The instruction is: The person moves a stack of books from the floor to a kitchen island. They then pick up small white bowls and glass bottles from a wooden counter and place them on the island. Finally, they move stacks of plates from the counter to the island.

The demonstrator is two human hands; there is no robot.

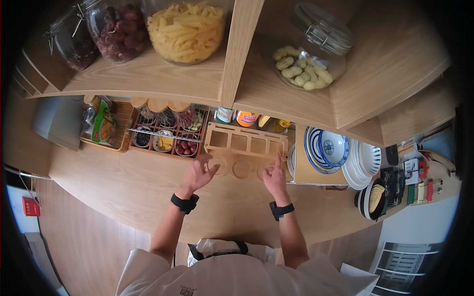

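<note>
A wooden seasoning rack (246, 130) with several square openings stands at the back of the counter before me. Round recesses or discs (242, 169) show along its lower front; which they are I cannot tell. My left hand (196, 175) is at the rack's front left corner, fingers spread, with nothing seen in it. By the right end is my right hand (275, 177), index finger stretched toward the rack and the other fingers partly curled. Nothing shows in that hand either, and whether its fingertip touches the wood is unclear. Each wrist wears a black band.
Left of the rack, a divided tray (166, 151) holds small food cups; a wicker basket (124, 125) stands beyond. Bottles (247, 117) line the back. Plates and bowls (327, 148) stand at right, near a black bowl (374, 201). Overhead, a shelf (148, 79) carries glass jars.
</note>
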